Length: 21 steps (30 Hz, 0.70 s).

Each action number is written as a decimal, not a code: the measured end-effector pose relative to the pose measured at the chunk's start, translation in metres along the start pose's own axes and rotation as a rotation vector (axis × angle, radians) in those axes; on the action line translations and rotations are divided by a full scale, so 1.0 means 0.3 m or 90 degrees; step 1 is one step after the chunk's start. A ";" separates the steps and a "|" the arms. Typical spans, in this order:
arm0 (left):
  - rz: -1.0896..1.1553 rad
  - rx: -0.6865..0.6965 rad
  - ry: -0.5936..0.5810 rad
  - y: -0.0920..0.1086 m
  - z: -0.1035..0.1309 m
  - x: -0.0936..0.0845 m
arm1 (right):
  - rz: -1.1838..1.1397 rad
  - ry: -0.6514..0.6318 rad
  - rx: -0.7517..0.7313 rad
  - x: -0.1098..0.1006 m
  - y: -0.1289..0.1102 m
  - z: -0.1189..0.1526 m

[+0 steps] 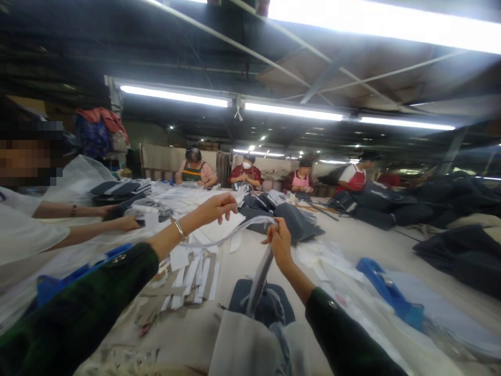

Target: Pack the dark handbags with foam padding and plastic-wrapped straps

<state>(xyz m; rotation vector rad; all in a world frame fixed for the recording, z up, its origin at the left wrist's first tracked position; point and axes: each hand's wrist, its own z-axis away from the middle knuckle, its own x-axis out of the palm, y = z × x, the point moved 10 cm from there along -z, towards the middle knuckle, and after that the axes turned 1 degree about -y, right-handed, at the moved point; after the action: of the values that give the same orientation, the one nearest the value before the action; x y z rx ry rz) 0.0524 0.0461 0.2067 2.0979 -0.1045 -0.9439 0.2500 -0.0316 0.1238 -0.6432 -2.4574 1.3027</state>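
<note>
Strip (252,221), pale and slender, is arching leftward from my pinching right hand (278,237); I'm seeing my left hand (219,208) hovering released, loosely curled.

The pale worktable (352,240) carries white and grey-brown strips (193,277) left of centre (several overlapping). A dark strapped fabric article (279,295) lies at the near edge; translucent plastic sheeting (332,284) and a blue tape dispenser (385,292) lie to its right. Dark fabric goods (462,256) are piled farther right.

Pale strip (239,228) — left end indistinct, blurred
</note>
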 end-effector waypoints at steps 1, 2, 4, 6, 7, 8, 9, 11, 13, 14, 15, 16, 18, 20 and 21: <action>0.023 -0.015 -0.040 -0.008 0.022 0.045 | -0.029 0.001 0.004 -0.001 0.006 0.000; 0.048 -0.033 -0.078 -0.021 0.048 0.098 | -0.055 0.002 0.009 0.000 0.011 0.000; 0.111 -0.074 -0.156 -0.054 0.113 0.218 | -0.095 0.001 0.018 0.002 0.017 0.001; 0.191 -0.112 -0.236 -0.077 0.180 0.335 | -0.116 -0.004 0.027 0.001 0.019 0.003; 0.233 -0.125 -0.270 -0.082 0.211 0.381 | -0.121 -0.005 0.031 -0.003 0.020 0.003; 0.273 -0.134 -0.299 -0.083 0.239 0.415 | -0.122 -0.005 0.036 -0.010 0.022 0.002; 0.309 -0.140 -0.323 -0.082 0.264 0.437 | -0.121 -0.002 0.041 -0.020 0.025 0.001; 0.360 -0.152 -0.360 -0.081 0.313 0.450 | -0.116 0.009 0.049 -0.045 0.036 -0.004; 0.401 -0.178 -0.398 -0.088 0.368 0.438 | -0.109 0.026 0.054 -0.072 0.050 -0.012; 0.419 -0.194 -0.418 -0.092 0.398 0.428 | -0.106 0.034 0.056 -0.084 0.058 -0.015; 0.434 -0.210 -0.437 -0.095 0.428 0.417 | -0.103 0.042 0.058 -0.093 0.065 -0.018; 0.444 -0.220 -0.449 -0.096 0.455 0.404 | -0.099 0.049 0.059 -0.100 0.070 -0.020; 0.457 -0.223 -0.445 -0.088 0.494 0.380 | -0.090 0.060 0.059 -0.105 0.075 -0.020; 0.469 -0.219 -0.426 -0.071 0.519 0.377 | -0.080 0.066 0.054 -0.101 0.069 -0.017; 0.471 -0.219 -0.415 -0.063 0.527 0.385 | -0.075 0.069 0.051 -0.097 0.062 -0.015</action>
<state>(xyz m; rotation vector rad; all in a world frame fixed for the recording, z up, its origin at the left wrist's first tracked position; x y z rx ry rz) 0.0270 -0.0867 0.0638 1.2082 -0.9135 -1.0317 0.2817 -0.0341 0.1095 -0.5253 -2.3072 1.2797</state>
